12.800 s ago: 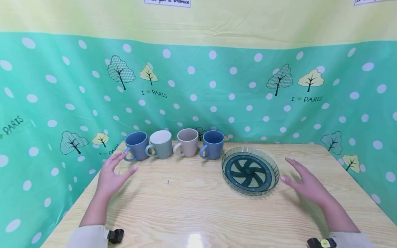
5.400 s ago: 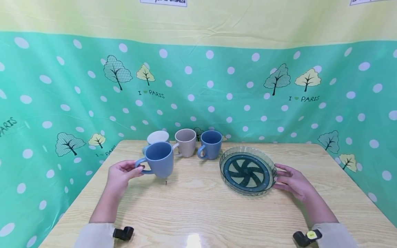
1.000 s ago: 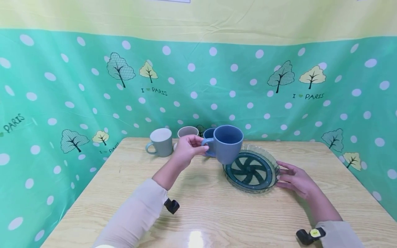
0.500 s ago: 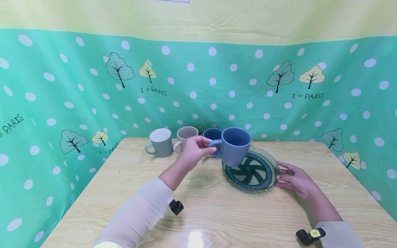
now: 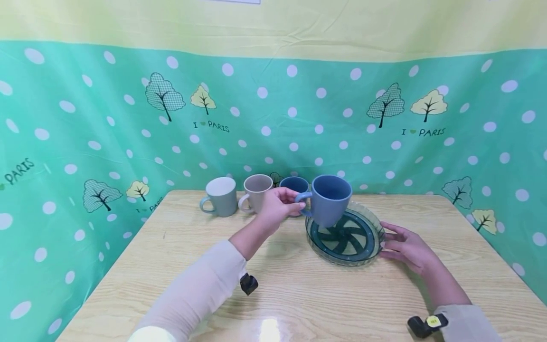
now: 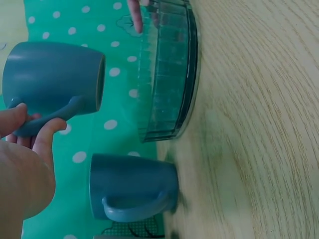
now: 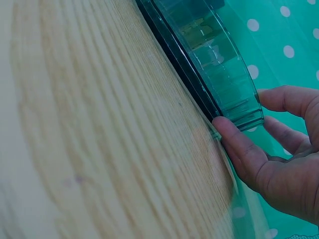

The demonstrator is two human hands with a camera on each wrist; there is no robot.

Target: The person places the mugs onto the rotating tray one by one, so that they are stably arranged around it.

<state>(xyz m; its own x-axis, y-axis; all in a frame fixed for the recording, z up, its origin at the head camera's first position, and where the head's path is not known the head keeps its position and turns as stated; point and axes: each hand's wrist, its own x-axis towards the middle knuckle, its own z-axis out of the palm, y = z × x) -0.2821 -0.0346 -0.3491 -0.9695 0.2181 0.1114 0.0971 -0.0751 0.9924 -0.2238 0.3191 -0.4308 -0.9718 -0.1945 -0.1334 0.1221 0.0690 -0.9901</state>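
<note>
My left hand [image 5: 275, 207] pinches the handle of a blue mug [image 5: 330, 199], which it holds upright above the left back part of a round tray [image 5: 376, 237] with clear ribbed walls. The left wrist view shows the thumb and fingers about the handle [image 6: 50, 119], and the mug raised off the table. My right hand [image 5: 408, 249] touches the tray's outer right wall; in the right wrist view its fingers [image 7: 244, 149] lie against the side and base edge. The tray's floor has a dark swirl pattern, partly hidden by the held mug.
Along the table's back edge stand a grey-green mug [image 5: 222, 199], a pinkish mug [image 5: 256, 187] and a second blue mug [image 5: 295, 183], partly hidden by my left hand and the held mug. The wooden table [image 5: 299, 304] meets a green dotted curtain [image 5: 213, 156] behind.
Earlier, my left hand took the blue mug from the left end of the row. Over the last second it has carried it further right above the tray. The right hand stays at the tray.
</note>
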